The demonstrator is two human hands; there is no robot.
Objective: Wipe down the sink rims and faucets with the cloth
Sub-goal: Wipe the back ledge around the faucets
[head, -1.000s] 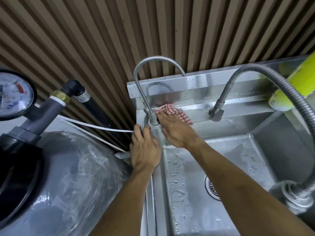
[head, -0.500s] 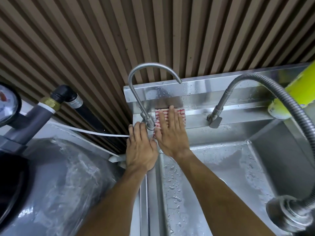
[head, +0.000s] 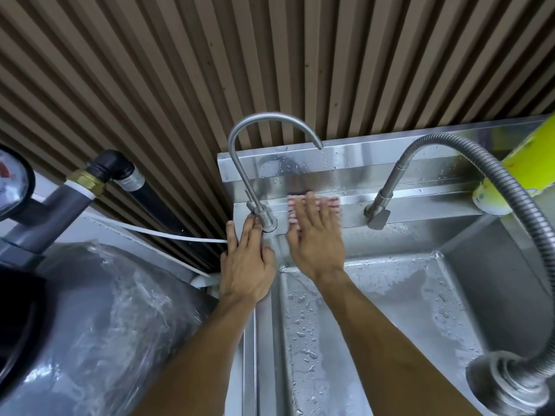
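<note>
A steel sink (head: pixel 420 310) fills the right half of the view, its back rim (head: pixel 420 202) wet in places. My right hand (head: pixel 315 235) lies flat with fingers spread on a red-and-white checked cloth (head: pixel 332 203), pressing it onto the back rim just right of the gooseneck faucet (head: pixel 240 151). My left hand (head: pixel 246 262) rests flat on the sink's left rear corner, fingertips touching the faucet's base. A flexible-hose faucet (head: pixel 480 157) rises from the rim further right.
A grey plastic-wrapped tank (head: pixel 99 325) with pipe fittings (head: pixel 99 172) and a pressure gauge (head: pixel 12 181) stands left of the sink. A white tube (head: pixel 168 234) runs to the sink's corner. A yellow-green cylinder (head: pixel 522 169) stands at the back right. Ribbed wall panelling behind.
My right hand turned from angled to straight and slid the cloth to the right along the back rim, away from the faucet base. My left hand stayed by the faucet base.
</note>
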